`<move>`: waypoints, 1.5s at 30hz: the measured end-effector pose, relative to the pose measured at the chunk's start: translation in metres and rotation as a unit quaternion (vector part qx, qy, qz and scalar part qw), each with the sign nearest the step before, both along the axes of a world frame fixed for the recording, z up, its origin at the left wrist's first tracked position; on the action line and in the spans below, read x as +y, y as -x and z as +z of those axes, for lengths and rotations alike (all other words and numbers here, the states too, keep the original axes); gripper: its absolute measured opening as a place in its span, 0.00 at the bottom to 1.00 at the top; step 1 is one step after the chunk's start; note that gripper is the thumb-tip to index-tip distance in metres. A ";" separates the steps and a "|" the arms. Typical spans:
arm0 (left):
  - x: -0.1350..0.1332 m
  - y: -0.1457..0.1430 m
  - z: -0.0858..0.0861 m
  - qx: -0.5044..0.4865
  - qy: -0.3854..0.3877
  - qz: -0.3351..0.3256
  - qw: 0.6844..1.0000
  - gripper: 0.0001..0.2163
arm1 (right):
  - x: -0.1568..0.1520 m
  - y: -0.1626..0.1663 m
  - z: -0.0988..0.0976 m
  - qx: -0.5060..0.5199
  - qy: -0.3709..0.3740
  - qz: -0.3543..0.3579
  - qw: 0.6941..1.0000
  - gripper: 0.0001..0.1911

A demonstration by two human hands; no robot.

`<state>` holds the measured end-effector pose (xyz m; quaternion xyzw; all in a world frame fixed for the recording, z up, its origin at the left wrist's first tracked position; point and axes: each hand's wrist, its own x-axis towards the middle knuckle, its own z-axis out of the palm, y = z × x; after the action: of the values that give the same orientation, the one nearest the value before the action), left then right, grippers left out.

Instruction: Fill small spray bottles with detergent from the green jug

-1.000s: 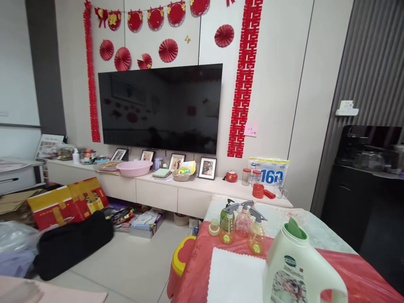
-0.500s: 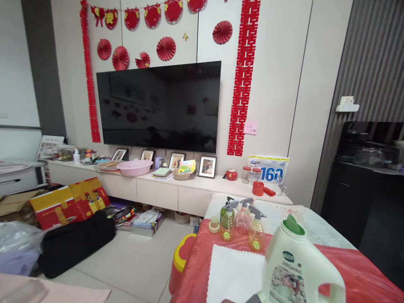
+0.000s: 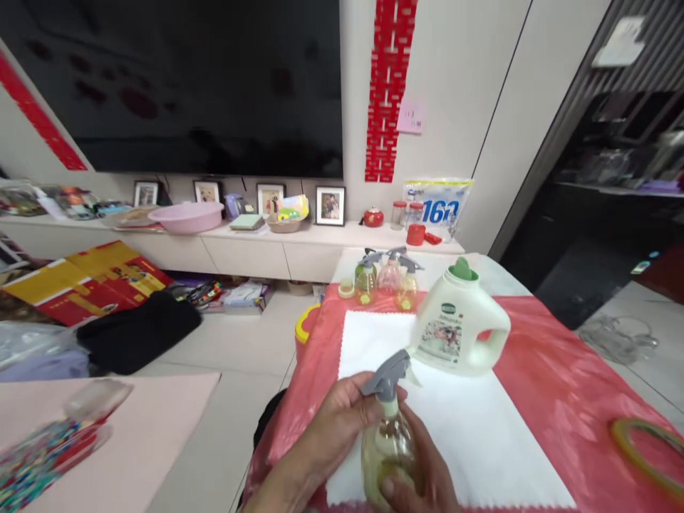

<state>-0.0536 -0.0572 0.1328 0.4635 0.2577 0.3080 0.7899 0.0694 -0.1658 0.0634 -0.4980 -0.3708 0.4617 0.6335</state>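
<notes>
A small clear spray bottle [image 3: 385, 442] with a grey trigger head is held over the near edge of a white cloth [image 3: 470, 427]. My left hand [image 3: 334, 420] is wrapped round its neck just under the trigger head. My right hand [image 3: 422, 474] cups the bottle's lower body from the right. A white detergent jug [image 3: 459, 328] with a green cap stands on the cloth just beyond the bottle. Three more small spray bottles [image 3: 387, 274] stand at the far end of the table, on the red tablecloth [image 3: 556, 385].
A roll of tape [image 3: 644, 445] lies on the red cloth at right. A low white TV cabinet [image 3: 240, 249] carries a pink basin [image 3: 187, 216], frames and jars. A black bag [image 3: 139, 331] and red boxes [image 3: 85, 278] lie on the floor at left.
The view has tipped down toward the table. Both hands have come into view holding a spray bottle; earlier no hands showed.
</notes>
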 end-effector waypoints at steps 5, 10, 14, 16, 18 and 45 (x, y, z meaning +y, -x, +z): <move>0.001 -0.001 0.001 -0.026 0.039 0.005 0.999 0.23 | -0.001 0.000 0.000 0.005 0.014 0.027 1.000 0.47; -0.001 -0.004 0.002 -0.030 0.051 0.039 0.997 0.23 | -0.003 -0.001 -0.002 -0.018 0.008 0.025 0.999 0.44; -0.002 -0.007 0.000 -0.031 0.067 0.077 0.994 0.23 | -0.003 -0.004 -0.010 -0.114 0.024 0.008 0.993 0.44; -0.003 -0.007 -0.002 -0.030 0.059 0.085 0.994 0.22 | -0.002 -0.006 -0.010 -0.171 0.022 -0.013 0.985 0.43; -0.004 -0.005 -0.003 -0.038 0.042 0.069 0.996 0.21 | -0.001 -0.007 -0.005 -0.226 -0.005 -0.035 0.973 0.40; -0.020 -0.018 -0.021 -0.059 0.090 0.158 0.981 0.23 | 0.003 0.003 -0.011 -0.438 -0.056 -0.176 0.880 0.38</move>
<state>-0.0355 -0.0769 0.1123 0.3247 0.3078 0.4313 0.7835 0.0662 -0.1630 0.0522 -0.6701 -0.5418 0.0564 0.5042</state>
